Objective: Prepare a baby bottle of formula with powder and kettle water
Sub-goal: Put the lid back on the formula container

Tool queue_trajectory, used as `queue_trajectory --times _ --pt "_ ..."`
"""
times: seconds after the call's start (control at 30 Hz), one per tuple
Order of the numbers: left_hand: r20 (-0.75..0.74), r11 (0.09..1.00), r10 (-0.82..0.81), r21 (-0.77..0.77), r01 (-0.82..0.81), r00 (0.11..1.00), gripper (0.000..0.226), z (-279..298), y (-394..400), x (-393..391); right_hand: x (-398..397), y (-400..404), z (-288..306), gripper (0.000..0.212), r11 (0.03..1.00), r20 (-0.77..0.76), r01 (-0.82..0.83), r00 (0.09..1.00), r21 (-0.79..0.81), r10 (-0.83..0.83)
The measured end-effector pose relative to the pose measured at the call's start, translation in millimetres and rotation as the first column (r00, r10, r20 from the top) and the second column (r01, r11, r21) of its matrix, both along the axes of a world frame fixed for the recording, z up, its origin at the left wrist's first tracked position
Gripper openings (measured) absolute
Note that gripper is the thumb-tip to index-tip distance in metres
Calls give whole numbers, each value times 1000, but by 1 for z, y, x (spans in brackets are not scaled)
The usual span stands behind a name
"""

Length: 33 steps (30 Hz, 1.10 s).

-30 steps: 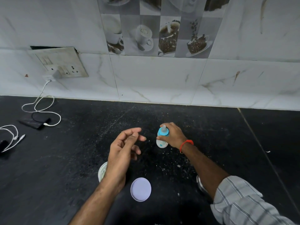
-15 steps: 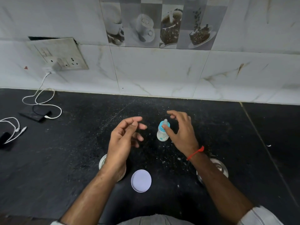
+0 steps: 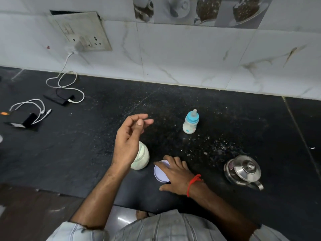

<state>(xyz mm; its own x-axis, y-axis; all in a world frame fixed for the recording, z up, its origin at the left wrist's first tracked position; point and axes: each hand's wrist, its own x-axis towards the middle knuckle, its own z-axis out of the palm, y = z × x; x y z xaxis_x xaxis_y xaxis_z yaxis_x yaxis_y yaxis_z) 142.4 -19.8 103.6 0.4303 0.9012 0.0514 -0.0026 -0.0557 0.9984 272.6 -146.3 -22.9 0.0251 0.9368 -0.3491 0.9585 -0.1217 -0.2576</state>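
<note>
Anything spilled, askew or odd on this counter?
Yes. White specks, possibly spilled powder, are scattered on the black counter between the baby bottle and the steel kettle. The switch plate on the wall hangs crooked, with a dark gap above it.

No text, label, brand or number can be read anywhere. The bottle [image 3: 190, 122] carries a faint printed pattern, too blurred to make out. The wall tiles [image 3: 199, 9] above it show only pictures of cups and coffee beans, without lettering.
</note>
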Motion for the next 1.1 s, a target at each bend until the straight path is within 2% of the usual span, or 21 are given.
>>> queue_trajectory --times 0.17,0.23,0.27,0.3,0.33,0.4,0.43,0.47,0.5,0.6,0.7,0.73,0.87,0.97,1.1 --pt "-55 998 50 46 -48 997 23 -22 0 -33 -2 7 -5 81 996 -4 25 1000 86 -25" --pt "-62 998 58 39 -56 996 25 -31 0 -42 5 13 0 75 990 -91 75 994 116 -65" --pt "-60 998 61 29 -59 996 26 -36 1 -46 11 16 4 73 979 -193 145 974 144 -116" --pt "-61 998 61 21 -60 996 28 -39 2 -50 15 19 9 71 952 -335 246 926 181 -175" --pt "-62 998 59 16 -58 996 31 -44 4 -53 20 23 16 69 907 -494 367 839 205 -228" --pt "-75 999 52 9 -51 996 42 -52 5 -61 24 31 35 64 796 -772 578 584 178 -251" --pt "-93 999 48 8 -47 995 52 -56 5 -64 22 36 45 62 767 -863 626 458 144 -212" --pt "-113 999 38 5 -38 993 63 -60 4 -67 19 41 56 60 760 -917 636 370 134 -148" --pt "-141 1000 20 -2 -20 990 71 -65 3 -69 15 46 65 59 770 -940 618 332 157 -75" --pt "-202 996 -91 -36 85 975 90 -79 0 -77 -7 61 80 54 803 -924 520 372 291 94" --pt "-196 976 -198 -126 176 960 105 -92 -5 -80 -30 75 68 50 793 -906 520 412 317 92" --pt "-191 972 -210 -148 184 959 109 -96 -6 -81 -36 78 61 50 788 -891 519 448 331 79" --pt "-240 968 -226 -168 189 944 120 -112 -5 -79 -44 80 38 51 762 -724 443 688 472 48" --pt "-286 976 -209 -116 182 935 120 -124 0 -79 -41 74 33 53 777 -685 415 728 472 27" --pt "-341 985 -167 -25 169 925 97 -131 6 -80 -38 69 27 69 817 -677 360 734 450 50"
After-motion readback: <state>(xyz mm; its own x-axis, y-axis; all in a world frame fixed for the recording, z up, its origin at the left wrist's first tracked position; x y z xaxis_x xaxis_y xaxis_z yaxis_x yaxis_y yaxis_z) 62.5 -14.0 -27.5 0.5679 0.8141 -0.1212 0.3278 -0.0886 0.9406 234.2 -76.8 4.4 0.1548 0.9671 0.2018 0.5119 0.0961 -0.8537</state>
